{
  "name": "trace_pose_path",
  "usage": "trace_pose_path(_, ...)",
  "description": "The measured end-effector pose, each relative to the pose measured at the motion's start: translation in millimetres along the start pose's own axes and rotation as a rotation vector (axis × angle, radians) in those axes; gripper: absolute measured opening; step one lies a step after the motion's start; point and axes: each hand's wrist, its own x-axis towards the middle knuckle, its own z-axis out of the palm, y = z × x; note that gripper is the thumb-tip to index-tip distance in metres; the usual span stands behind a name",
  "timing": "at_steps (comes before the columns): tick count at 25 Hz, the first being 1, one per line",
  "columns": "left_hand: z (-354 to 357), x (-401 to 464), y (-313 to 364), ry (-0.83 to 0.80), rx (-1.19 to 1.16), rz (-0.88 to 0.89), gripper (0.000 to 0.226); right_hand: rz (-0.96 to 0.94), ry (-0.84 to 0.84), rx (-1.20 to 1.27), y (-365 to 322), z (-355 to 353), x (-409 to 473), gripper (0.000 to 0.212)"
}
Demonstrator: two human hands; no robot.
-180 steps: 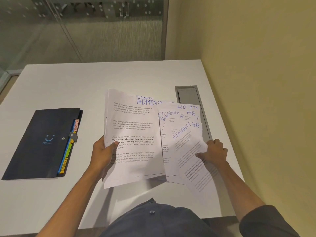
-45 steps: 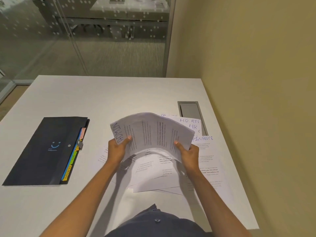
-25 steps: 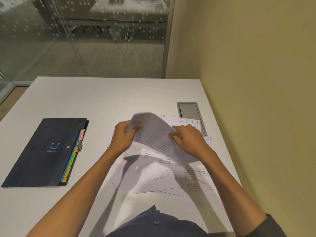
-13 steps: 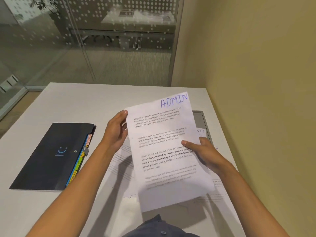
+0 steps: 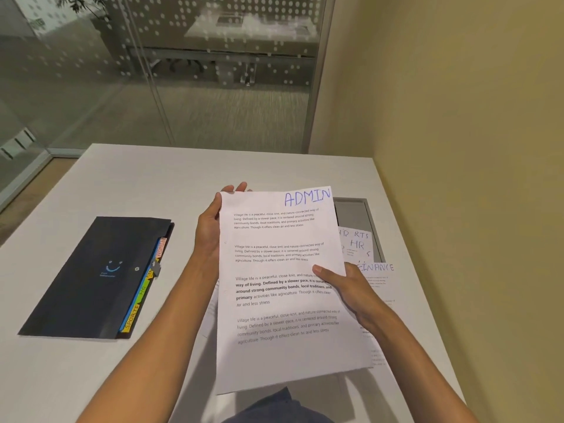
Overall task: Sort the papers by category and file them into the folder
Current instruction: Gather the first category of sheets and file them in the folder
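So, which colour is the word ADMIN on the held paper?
Blue-purple ink, handwritten at the top right of the paper; head view.

White table (image 5: 128, 184), glass wall (image 5: 152, 71).

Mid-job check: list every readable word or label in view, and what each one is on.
"ADMIN": handwritten on the held sheet.
"Village life is a peaceful, close-knit...": its printed paragraphs.
"HR", "RTS": sheets on the table.
"FINANCE": sheet by the right hand.
"ADMIN", "HR", "SPORTS": folder tabs; a fourth tab is hidden.
Folder logo text: too small.
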Motion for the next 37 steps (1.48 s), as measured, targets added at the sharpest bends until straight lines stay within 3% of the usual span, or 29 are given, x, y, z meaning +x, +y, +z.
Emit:
trace_pose_path(5, -7, -21, 0, -0.020, 0.211, -0.134, 0.043, 0.004, 0.138, -0.001, 5, 7, 3, 0.023)
trace_pose_path(8, -30, -42, -12, -0.058, 0.492, -0.271, 0.032, -0.029, 0.282, 0.014, 11, 12, 11, 0.024)
trace_pose_path(11, -60, -52, -23, 0.016, 0.822, -0.204, 0.027, -0.033, 0.363, -0.030, 18, 23, 22, 0.029)
trace_pose_path(19, -120, -58, 14, 0.185, 0.847, -0.187, 0.031, 0.026, 0.215, -0.055, 44, 82, 38, 0.024)
trace_pose_path(23, -150, -65, 35, 0.212, 0.939, -0.236, 0.021, 0.039, 0.236, -0.144, 58, 117, 48, 0.009)
trace_pose_path(26, -181, -58, 62, 0.448, 1.044, -0.052, 0.014, 0.031, 0.278, -0.184, 67, 133, 54, 0.006)
trace_pose_path(27, -193, -53, 73, 0.521, 1.188, 0.038, 0.014, 0.028, 0.293, -0.202, 70, 137, 57, 0.006)
trace_pose_path(29, -222, -42, 94, 0.572, 1.689, 0.123, 0.023, 0.021, 0.328, -0.231, 72, 143, 60, 0.007)
trace_pose_path(32, -272, -20, 114, 0.551, 2.202, 0.027, 0.058, 0.015, 0.343, -0.272, 74, 150, 66, 0.012)
trace_pose_path(34, -291, -8, 119, 0.570, 2.336, -0.154, 0.082, 0.012, 0.333, -0.288, 75, 153, 70, 0.013)
trace_pose_path(37, -297, 0, 120, 0.597, 2.272, -0.323, 0.099, 0.012, 0.317, -0.302, 78, 155, 76, 0.015)
